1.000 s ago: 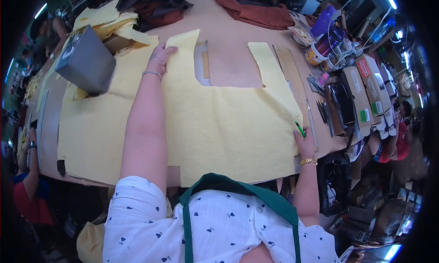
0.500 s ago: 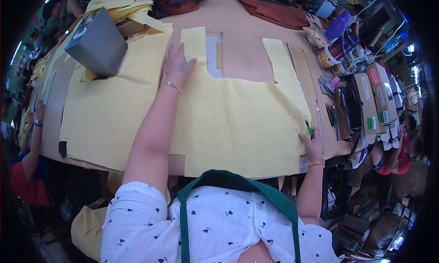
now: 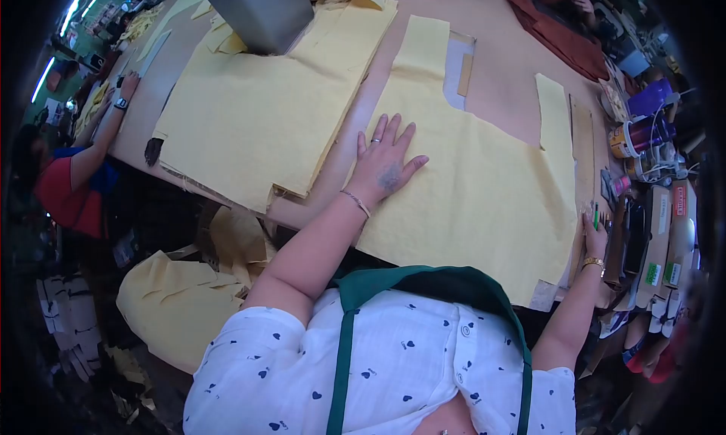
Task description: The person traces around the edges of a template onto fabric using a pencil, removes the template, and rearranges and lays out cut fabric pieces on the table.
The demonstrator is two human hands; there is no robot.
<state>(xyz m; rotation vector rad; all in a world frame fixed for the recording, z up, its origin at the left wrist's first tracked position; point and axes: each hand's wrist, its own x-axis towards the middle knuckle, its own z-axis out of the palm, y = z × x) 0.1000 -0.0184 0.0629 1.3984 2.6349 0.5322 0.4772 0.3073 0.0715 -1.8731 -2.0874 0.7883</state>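
A yellow cloth piece (image 3: 469, 200) with two upright strips and a cut-out between them lies flat on the table before me. My left hand (image 3: 384, 163) rests on its left part, palm down, fingers spread. Just past the cloth's right edge, my right hand (image 3: 595, 240) is closed around a green pen (image 3: 596, 214), whose tip points up and away from me. Its fingers are small and partly hidden. Under the cloth, a pale grey sheet (image 3: 454, 68) shows through the cut-out.
To the left lies a stack of yellow cloth (image 3: 257, 110) with a grey metal block (image 3: 265, 15) on it. Boxes (image 3: 654, 238) and cups (image 3: 624, 140) crowd the right edge. A co-worker's arm (image 3: 106, 132) reaches over the table's left side. Dark red cloth (image 3: 552, 34) lies at the back.
The view has swung left, so things sit further right. My left hand has slid nearer to me along the cloth, and my right hand has moved off its right edge with the pen.
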